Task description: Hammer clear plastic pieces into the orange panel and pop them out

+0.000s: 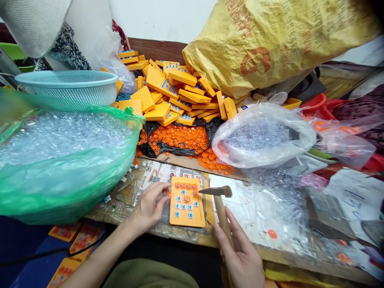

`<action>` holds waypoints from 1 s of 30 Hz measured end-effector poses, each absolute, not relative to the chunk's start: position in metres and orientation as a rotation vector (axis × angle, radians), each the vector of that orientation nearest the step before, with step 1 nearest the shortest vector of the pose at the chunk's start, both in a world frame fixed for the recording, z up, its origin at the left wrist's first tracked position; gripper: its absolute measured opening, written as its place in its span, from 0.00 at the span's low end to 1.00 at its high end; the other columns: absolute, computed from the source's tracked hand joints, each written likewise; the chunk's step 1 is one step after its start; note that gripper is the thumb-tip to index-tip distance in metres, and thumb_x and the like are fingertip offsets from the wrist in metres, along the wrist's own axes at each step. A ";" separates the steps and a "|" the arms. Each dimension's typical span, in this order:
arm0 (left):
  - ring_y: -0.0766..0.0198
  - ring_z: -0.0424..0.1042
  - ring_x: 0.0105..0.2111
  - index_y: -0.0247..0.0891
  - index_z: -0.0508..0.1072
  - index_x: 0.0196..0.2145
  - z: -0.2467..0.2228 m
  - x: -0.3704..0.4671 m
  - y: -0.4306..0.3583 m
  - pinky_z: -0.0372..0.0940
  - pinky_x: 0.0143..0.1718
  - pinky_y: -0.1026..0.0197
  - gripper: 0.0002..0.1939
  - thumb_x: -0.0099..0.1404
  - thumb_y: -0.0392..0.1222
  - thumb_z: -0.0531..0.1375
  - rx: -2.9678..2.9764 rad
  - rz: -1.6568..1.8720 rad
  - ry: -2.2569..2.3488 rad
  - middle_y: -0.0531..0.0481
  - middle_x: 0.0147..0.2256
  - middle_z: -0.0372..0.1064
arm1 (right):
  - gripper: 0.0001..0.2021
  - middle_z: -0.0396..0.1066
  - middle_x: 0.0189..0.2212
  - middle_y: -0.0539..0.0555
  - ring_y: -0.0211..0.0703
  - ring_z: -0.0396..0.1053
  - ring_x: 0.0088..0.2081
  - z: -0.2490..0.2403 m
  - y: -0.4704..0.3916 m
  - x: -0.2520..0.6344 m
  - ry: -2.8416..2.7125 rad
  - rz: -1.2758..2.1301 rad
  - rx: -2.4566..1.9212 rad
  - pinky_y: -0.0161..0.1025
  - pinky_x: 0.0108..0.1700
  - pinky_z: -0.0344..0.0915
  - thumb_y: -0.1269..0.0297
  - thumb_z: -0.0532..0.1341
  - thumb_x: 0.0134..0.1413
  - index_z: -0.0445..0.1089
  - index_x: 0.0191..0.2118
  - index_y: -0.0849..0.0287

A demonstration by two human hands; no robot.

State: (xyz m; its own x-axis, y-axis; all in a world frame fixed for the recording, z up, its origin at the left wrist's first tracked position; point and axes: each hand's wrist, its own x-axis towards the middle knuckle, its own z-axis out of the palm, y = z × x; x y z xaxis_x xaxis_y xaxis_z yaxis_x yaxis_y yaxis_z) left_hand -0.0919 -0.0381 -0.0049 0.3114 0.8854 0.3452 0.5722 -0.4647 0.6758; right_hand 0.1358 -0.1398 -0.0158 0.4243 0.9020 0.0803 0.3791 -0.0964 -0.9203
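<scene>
An orange-yellow panel (180, 221) lies flat on the bench, bearing several blue-and-white pieces. Round orange caps (187, 199) cover its top row and a few spots below. At the panel's left edge, my left hand (151, 203) is closed in a pinch, with a bit of orange cap (168, 193) showing at the fingertips. My right hand (240, 252) is wrapped round the wooden handle of a hammer (222, 212). The hammer's pointed metal head (216, 191) is over the panel's right side, close to a cap; whether it touches cannot be made out.
Orange caps heap up in a black bag (177, 136) behind the panel, below piled yellow panels (156, 78). A green bag (69, 168) of clear pieces stands left, a white bag (264, 156) right. A blue basket (69, 76) and yellow sack (270, 40) are farther back.
</scene>
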 end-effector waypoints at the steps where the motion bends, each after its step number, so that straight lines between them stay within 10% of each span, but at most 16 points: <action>1: 0.59 0.72 0.41 0.33 0.69 0.48 -0.002 -0.087 -0.047 0.69 0.44 0.58 0.14 0.64 0.32 0.54 2.162 0.983 1.240 0.42 0.40 0.73 | 0.21 0.72 0.51 0.54 0.48 0.74 0.46 -0.016 -0.143 0.136 -1.257 0.577 -1.651 0.38 0.47 0.72 0.62 0.64 0.53 0.70 0.55 0.54; 9: 0.59 0.72 0.38 0.35 0.62 0.54 -0.009 -0.071 -0.062 0.69 0.41 0.57 0.20 0.64 0.29 0.53 2.132 0.914 1.169 0.44 0.38 0.72 | 0.31 0.72 0.51 0.51 0.42 0.74 0.47 0.002 -0.151 0.122 -1.792 0.264 -1.390 0.35 0.49 0.70 0.78 0.57 0.58 0.56 0.64 0.47; 23: 0.60 0.72 0.39 0.35 0.61 0.56 -0.014 -0.071 -0.064 0.69 0.44 0.56 0.23 0.62 0.29 0.53 1.954 0.912 1.175 0.46 0.37 0.73 | 0.25 0.76 0.43 0.52 0.36 0.76 0.40 0.000 -0.149 0.122 -1.930 0.421 -1.389 0.26 0.44 0.69 0.74 0.54 0.61 0.59 0.62 0.50; 30: 0.58 0.73 0.38 0.35 0.71 0.46 0.003 -0.090 -0.008 0.69 0.42 0.56 0.15 0.61 0.38 0.59 2.035 0.986 1.424 0.44 0.38 0.75 | 0.22 0.75 0.48 0.57 0.53 0.74 0.46 -0.018 -0.147 0.133 -1.157 0.594 -1.696 0.42 0.46 0.73 0.57 0.65 0.51 0.73 0.52 0.58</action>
State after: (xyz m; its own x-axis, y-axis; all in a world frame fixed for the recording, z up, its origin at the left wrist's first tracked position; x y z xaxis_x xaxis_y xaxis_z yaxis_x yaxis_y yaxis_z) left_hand -0.0897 -0.0082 0.0027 0.2051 0.9345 0.2908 0.6012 -0.3547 0.7160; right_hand 0.1330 -0.1467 -0.0177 0.4307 0.8947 0.1181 0.4256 -0.0860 -0.9008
